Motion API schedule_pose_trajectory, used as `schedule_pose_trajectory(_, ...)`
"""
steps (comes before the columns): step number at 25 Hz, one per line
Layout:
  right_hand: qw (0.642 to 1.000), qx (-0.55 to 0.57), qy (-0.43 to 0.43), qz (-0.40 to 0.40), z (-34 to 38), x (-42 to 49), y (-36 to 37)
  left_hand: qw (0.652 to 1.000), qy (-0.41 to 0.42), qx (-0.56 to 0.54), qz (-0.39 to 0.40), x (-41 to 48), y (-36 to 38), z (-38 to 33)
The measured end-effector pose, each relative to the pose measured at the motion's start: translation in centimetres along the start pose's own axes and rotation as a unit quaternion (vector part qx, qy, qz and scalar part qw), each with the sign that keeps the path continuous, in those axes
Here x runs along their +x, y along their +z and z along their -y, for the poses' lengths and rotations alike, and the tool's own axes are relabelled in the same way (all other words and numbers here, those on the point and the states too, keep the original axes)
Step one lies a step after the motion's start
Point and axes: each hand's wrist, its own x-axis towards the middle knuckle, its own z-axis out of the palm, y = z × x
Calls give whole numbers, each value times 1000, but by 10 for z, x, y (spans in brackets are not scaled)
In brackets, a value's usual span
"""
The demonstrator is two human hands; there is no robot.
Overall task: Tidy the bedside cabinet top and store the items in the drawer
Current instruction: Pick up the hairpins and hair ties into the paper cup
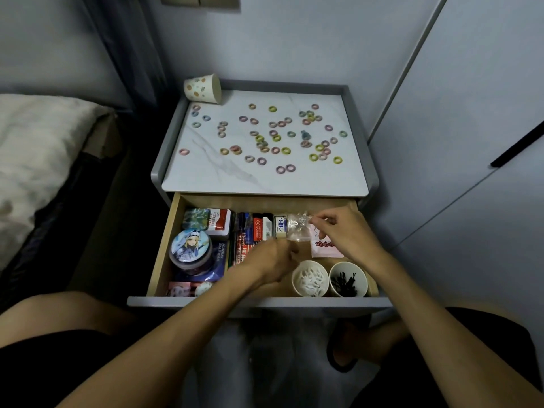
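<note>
Several small coloured hair rings (272, 136) lie scattered over the white marble cabinet top (212, 172). A patterned paper cup (203, 88) lies tipped on its side at the back left corner. Below, the wooden drawer (163, 245) stands pulled out. Over it, both hands hold a small clear plastic bag (297, 228): my right hand (344, 231) pinches its upper edge, and my left hand (270, 260) grips its lower part with curled fingers.
In the drawer lie a round anime tin (190, 248), a red-white box (219, 223), pens and erasers (256, 231), a pink packet (323, 247), a cup of white clips (310, 279) and a cup of black hairpins (347, 279). A bed (38, 160) is left, a wardrobe (471, 142) right.
</note>
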Motion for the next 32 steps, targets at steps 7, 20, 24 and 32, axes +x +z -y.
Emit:
schedule_pose_trajectory(7, 995, -52, -68, 45, 37, 45, 1, 985, -19, -75, -155, -19, -133, 28)
schedule_pose_trajectory(20, 990, -8, -134, 45, 200, 300, 82, 916, -93, -162, -354, 0, -246, 124)
schedule_pose_trajectory(24, 996, 34, -71, 36, 211, 344, 109, 926, -93, -143, -337, -1, -252, 140)
schedule_pose_trajectory(32, 987, 58, -144, -37, 221, 303, 75, 922, -79, -108, -364, 2, -245, 129)
